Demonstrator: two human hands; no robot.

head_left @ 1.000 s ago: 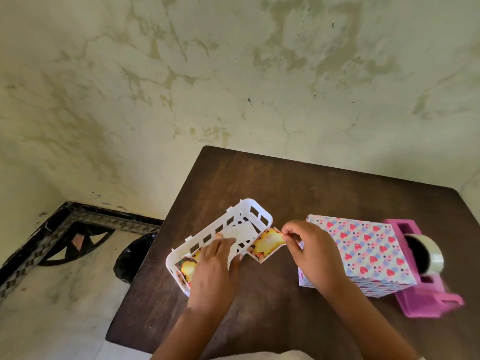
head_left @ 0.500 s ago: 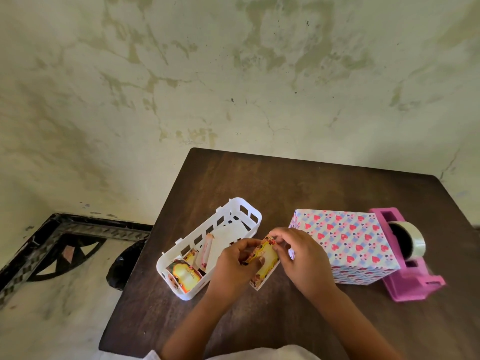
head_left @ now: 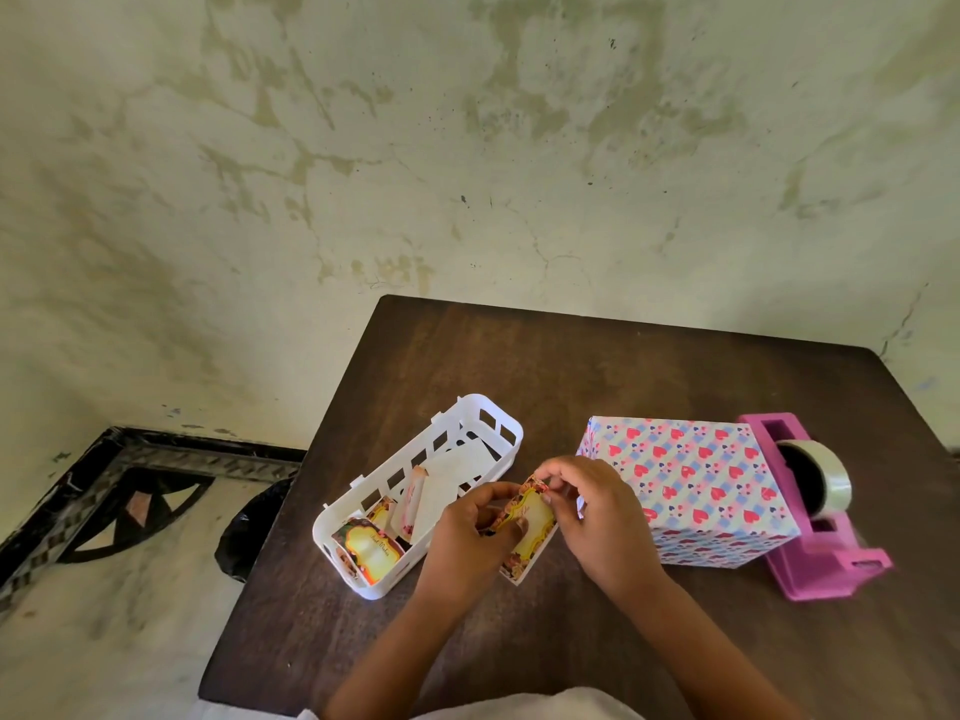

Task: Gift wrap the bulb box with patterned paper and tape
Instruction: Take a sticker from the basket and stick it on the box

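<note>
The bulb box (head_left: 691,485), covered in heart-patterned paper, stands on the dark wooden table (head_left: 571,366) at the right. Just left of it both hands hold a small yellow gift tag (head_left: 531,532) with a floral border above the table. My left hand (head_left: 467,537) pinches the tag's left edge with thumb and fingers. At the tag's top corner, my right hand (head_left: 602,517) pinches it with the fingertips; this hand partly hides the box's lower left corner.
A white slotted basket (head_left: 483,415) with more tags and white paper sits left of the hands. A pink tape dispenser (head_left: 810,511) with a tape roll stands against the box's right side. A black bag (head_left: 249,527) lies on the floor beside the table's left edge.
My left hand left the basket and joined the right hand on the tag. The tag moved a little toward me and now stands more upright between both hands.
</note>
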